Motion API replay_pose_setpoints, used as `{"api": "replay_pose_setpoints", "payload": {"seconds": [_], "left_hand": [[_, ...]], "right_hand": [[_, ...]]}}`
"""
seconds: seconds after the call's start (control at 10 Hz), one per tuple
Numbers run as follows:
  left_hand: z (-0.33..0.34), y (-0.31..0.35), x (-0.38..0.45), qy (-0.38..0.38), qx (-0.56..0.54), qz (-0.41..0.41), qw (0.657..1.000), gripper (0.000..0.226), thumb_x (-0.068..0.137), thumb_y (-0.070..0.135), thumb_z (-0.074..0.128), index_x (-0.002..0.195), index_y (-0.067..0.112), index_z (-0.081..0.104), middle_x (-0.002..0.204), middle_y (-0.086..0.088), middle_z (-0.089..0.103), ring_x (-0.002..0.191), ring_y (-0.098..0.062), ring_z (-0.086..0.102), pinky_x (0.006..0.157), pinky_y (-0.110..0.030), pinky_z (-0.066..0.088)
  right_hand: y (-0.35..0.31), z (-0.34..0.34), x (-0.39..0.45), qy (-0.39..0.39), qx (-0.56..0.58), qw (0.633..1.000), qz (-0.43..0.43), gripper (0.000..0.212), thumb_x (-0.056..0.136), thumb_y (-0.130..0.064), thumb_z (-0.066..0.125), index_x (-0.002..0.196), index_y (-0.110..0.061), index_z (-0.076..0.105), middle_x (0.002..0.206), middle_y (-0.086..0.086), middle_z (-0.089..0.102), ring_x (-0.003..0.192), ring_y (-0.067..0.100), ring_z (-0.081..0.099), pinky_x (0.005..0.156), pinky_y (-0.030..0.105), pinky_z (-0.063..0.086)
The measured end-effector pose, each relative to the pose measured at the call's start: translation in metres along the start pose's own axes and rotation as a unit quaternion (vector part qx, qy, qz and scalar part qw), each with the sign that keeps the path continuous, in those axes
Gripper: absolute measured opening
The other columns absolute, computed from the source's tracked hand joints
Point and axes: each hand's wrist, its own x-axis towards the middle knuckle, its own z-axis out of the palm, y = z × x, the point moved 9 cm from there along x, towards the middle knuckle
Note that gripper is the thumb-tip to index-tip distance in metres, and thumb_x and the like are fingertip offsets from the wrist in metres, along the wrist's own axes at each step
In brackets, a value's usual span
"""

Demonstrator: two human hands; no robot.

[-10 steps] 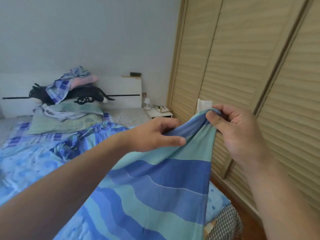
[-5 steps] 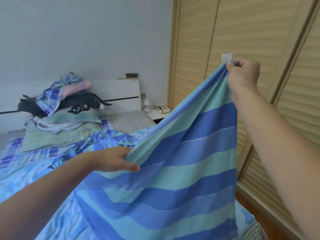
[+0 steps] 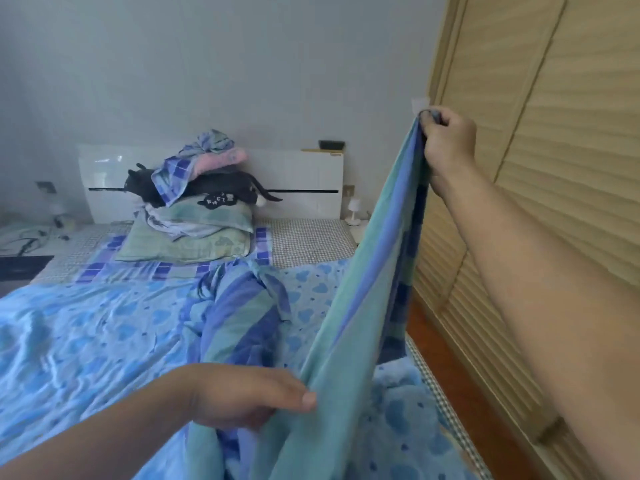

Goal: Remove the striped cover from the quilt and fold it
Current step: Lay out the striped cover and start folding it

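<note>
Head view, nearest first: the left hand [image 3: 242, 396] grips a low fold of the blue-and-teal striped fabric cover [image 3: 360, 306], thumb lying along its edge. The cover runs taut up to the right hand [image 3: 448, 143], fist closed round a top corner. Its loose remainder is bunched on the light-blue heart-print quilt [image 3: 86, 334] spread over the bed. To the right, a strip of reddish wooden floor [image 3: 450, 362] separates the bed edge from the tan louvred wardrobe doors [image 3: 554, 168]. Farther back, stacked pillows and folded cloths [image 3: 194, 220] lean against the white headboard [image 3: 298, 181], a small white lamp [image 3: 353, 211] beside it.
</note>
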Motion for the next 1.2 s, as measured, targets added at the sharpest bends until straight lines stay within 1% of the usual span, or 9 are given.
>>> {"api": "replay_pose_setpoints", "payload": {"seconds": [0.2, 0.3, 0.4, 0.5, 0.6, 0.7, 0.9, 1.0, 1.2], "left_hand": [[-0.005, -0.054, 0.070, 0.018, -0.088, 0.024, 0.996, 0.029, 0.079, 0.072, 0.062, 0.091, 0.047, 0.071, 0.094, 0.036, 0.064, 0.092, 0.014, 0.057, 0.080, -0.005, 0.039], [-0.009, -0.053, 0.065, -0.015, -0.097, 0.087, 0.991, 0.040, 0.091, 0.063, 0.058, 0.109, 0.030, 0.068, 0.114, 0.019, 0.063, 0.112, -0.003, 0.055, 0.099, -0.022, 0.039], [0.028, -0.057, 0.049, -0.163, 0.018, 0.093, 0.982, 0.041, 0.094, 0.066, 0.048, 0.112, 0.036, 0.070, 0.110, 0.014, 0.065, 0.104, -0.003, 0.058, 0.093, -0.021, 0.046], [0.004, -0.056, 0.079, 0.108, 0.271, 0.099, 0.951, 0.040, 0.093, 0.067, 0.035, 0.086, 0.035, 0.057, 0.087, 0.010, 0.063, 0.085, -0.011, 0.063, 0.074, -0.033, 0.050], [-0.079, -0.079, 0.099, 0.345, 0.325, -0.059, 0.878, 0.021, 0.099, 0.044, 0.043, 0.099, 0.026, 0.054, 0.109, -0.004, 0.053, 0.097, -0.032, 0.063, 0.077, -0.039, 0.049], [-0.082, -0.116, 0.138, 0.223, 0.359, -0.102, 0.901, 0.033, 0.097, 0.038, 0.049, 0.120, 0.015, 0.057, 0.123, -0.012, 0.056, 0.108, -0.034, 0.061, 0.089, -0.043, 0.051], [-0.054, -0.105, 0.149, 0.225, 0.401, -0.035, 0.887, 0.039, 0.091, 0.063, 0.048, 0.127, 0.051, 0.057, 0.111, 0.000, 0.043, 0.118, -0.026, 0.044, 0.099, -0.042, 0.039], [-0.052, -0.061, 0.137, 0.238, 0.204, 0.098, 0.945, 0.027, 0.089, 0.067, 0.054, 0.112, 0.056, 0.064, 0.100, 0.005, 0.040, 0.104, -0.014, 0.050, 0.095, -0.032, 0.041], [-0.056, 0.032, 0.109, 0.278, 0.027, 0.284, 0.917, 0.039, 0.074, 0.080, 0.052, 0.088, 0.046, 0.064, 0.104, 0.010, 0.048, 0.093, 0.003, 0.057, 0.080, -0.008, 0.037]], "right_hand": [[0.027, -0.025, 0.006, -0.064, 0.014, 0.997, -0.031, 0.015, 0.092, -0.018, 0.062, 0.077, -0.015, 0.058, 0.072, 0.001, 0.049, 0.072, 0.011, 0.045, 0.069, 0.028, 0.039], [0.035, -0.041, 0.001, -0.084, 0.124, 0.989, -0.018, 0.015, 0.095, -0.009, 0.060, 0.082, -0.014, 0.066, 0.069, -0.010, 0.061, 0.073, 0.007, 0.056, 0.076, 0.027, 0.047], [0.040, -0.055, -0.007, -0.071, 0.173, 0.982, 0.004, 0.018, 0.096, -0.007, 0.059, 0.081, -0.013, 0.067, 0.071, -0.006, 0.062, 0.075, 0.011, 0.058, 0.078, 0.031, 0.047], [0.041, -0.048, -0.022, -0.079, 0.081, 0.994, -0.006, 0.027, 0.095, -0.007, 0.059, 0.072, -0.020, 0.065, 0.063, -0.014, 0.059, 0.066, 0.005, 0.055, 0.071, 0.025, 0.046], [0.038, -0.038, -0.034, -0.084, 0.010, 0.996, -0.018, 0.028, 0.092, -0.007, 0.061, 0.070, -0.022, 0.064, 0.059, -0.017, 0.055, 0.063, 0.003, 0.051, 0.067, 0.022, 0.044], [0.022, -0.042, -0.042, -0.041, -0.038, 0.996, -0.065, 0.021, 0.089, -0.013, 0.062, 0.073, -0.025, 0.067, 0.065, -0.018, 0.056, 0.067, 0.001, 0.051, 0.068, 0.021, 0.046], [-0.037, -0.057, -0.051, 0.044, -0.119, 0.979, -0.159, 0.012, 0.087, -0.028, 0.062, 0.082, -0.037, 0.068, 0.076, -0.023, 0.065, 0.078, -0.005, 0.060, 0.084, 0.027, 0.054], [-0.061, -0.047, -0.055, 0.036, -0.162, 0.969, -0.185, 0.013, 0.087, -0.026, 0.061, 0.091, -0.031, 0.073, 0.079, -0.021, 0.066, 0.079, -0.003, 0.060, 0.084, 0.029, 0.054], [-0.100, -0.042, -0.061, 0.059, -0.208, 0.954, -0.209, 0.019, 0.086, -0.028, 0.061, 0.093, -0.021, 0.077, 0.078, -0.018, 0.068, 0.075, -0.002, 0.061, 0.078, 0.024, 0.054]]}}
